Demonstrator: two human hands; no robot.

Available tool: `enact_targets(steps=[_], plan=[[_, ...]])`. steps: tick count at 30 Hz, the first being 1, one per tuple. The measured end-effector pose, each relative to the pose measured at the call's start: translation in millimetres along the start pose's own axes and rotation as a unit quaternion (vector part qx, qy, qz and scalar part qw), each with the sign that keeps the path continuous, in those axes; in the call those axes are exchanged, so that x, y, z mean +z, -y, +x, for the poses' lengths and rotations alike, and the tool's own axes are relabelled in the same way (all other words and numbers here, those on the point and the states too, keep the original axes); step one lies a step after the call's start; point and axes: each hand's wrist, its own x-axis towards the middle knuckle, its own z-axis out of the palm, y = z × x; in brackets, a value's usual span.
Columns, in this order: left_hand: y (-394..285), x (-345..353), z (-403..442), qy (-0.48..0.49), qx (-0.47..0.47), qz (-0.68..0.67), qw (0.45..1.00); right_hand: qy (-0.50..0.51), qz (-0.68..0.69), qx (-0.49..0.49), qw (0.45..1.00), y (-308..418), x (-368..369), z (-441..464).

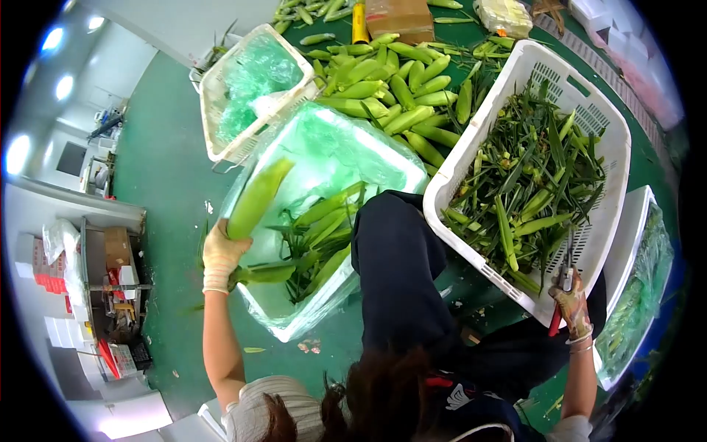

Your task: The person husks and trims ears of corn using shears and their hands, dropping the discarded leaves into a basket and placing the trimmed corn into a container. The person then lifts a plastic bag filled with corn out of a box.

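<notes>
My left hand (221, 258), in a pale glove, is closed round the lower end of a green ear of corn in its husk (259, 197). The ear tilts up over the left edge of a box lined with clear plastic (353, 144). Several ears with leaves (320, 228) lie inside this box. My right hand (574, 306), in a stained glove, grips pruning shears (567, 280) with red handles at the near right corner of a large white basket (471, 254). Their blades point away from me, over cut leaves and husk trimmings (526, 177) in the basket.
A heap of unhusked corn (398, 88) lies on the green floor ahead, near a cardboard box (400, 20) and a yellow cylinder (359, 23). Behind the lined box stands a white crate (213, 140) holding green plastic. Another plastic-covered box (626, 309) is at right; shelves (114, 287) stand left.
</notes>
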Motion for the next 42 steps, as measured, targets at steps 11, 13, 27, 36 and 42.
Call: enact_targets(steps=[11, 13, 27, 36, 42], plan=[[-319, 3, 9, 0.184, 0.445, -0.24, 0.843, -0.087, -0.096, -0.29, 0.948, 118, 49, 9], [-349, 18, 0, 0.26, 0.475, -0.25, 0.803, -0.12, -0.081, -0.301, 0.943, 118, 37, 16], [-418, 64, 5, 0.418, 0.527, -0.086, 0.734, -0.002, -0.022, -0.123, 0.992, 54, -16, 43], [-470, 36, -38, 0.336, 0.626, 0.11, 0.696, -0.152, -0.02, -0.199, 0.968, 106, -26, 30], [-430, 35, -24, 0.143, 0.641, -0.059, 0.752, -0.177, 0.399, -0.285, 0.853, 71, -11, 49]])
